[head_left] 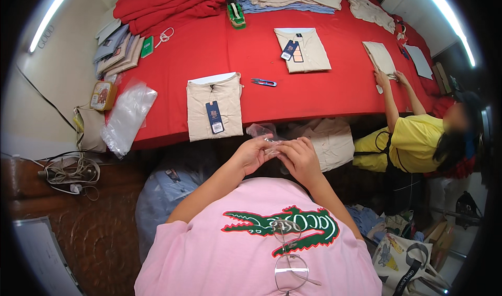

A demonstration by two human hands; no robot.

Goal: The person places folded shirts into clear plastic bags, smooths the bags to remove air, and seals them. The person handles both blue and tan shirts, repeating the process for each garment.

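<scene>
Just off the table's front edge, my left hand (pixel 254 153) and my right hand (pixel 301 156) come close together, both closed on a crumpled clear plastic bag (pixel 260 131). Its film bunches between the fingertips. Beyond my left hand, a folded beige shirt (pixel 198 109) lies on the red-covered table, with a navy hang tag (pixel 214 117) on its front. A pair of blue-handled thread snips (pixel 264 82) rests to the right of that shirt. Behind my right hand is more beige cloth (pixel 332 142), below the table edge.
A second tagged beige shirt (pixel 308 61) lies farther back. Clear plastic bags (pixel 129 117) overhang the table's left front. A green tape dispenser (pixel 236 16) stands between red cloth (pixel 167 6) and beige piles. At right, a co-worker in yellow (pixel 415 142) handles a folded beige garment (pixel 380 58).
</scene>
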